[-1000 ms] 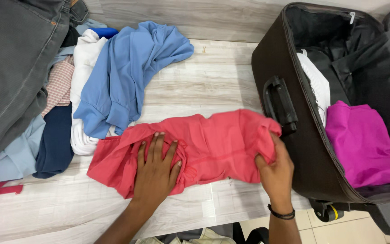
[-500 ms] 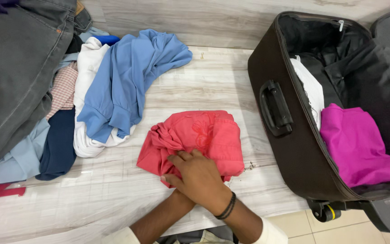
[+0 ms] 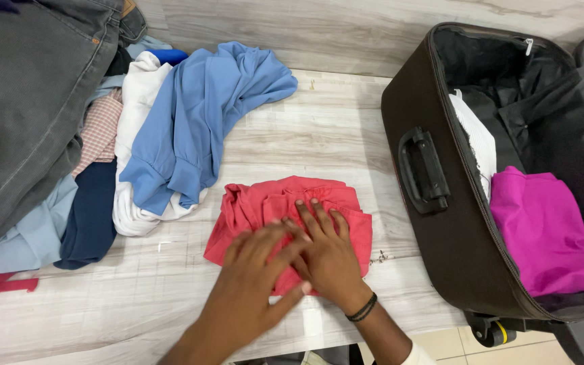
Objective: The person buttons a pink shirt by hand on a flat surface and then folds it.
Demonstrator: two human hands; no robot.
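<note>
A red garment (image 3: 265, 203) lies folded into a compact bundle on the pale wood-grain table (image 3: 326, 135). My left hand (image 3: 251, 287) rests flat on its near left part, fingers spread and slightly blurred. My right hand (image 3: 329, 253), with a dark band on the wrist, presses flat on the bundle's right half, fingers pointing away from me. The two hands overlap in the middle. Neither hand grips the cloth.
An open black suitcase (image 3: 434, 223) stands at the right, holding a magenta garment (image 3: 542, 230) and a white one (image 3: 474, 135). A pile of clothes fills the left: blue shirt (image 3: 197, 115), white cloth (image 3: 136, 101), grey jeans (image 3: 21, 101), navy piece (image 3: 92, 216).
The red garment went from spread out wide to folded in half. Both hands then came to lie flat on top of the bundle.
</note>
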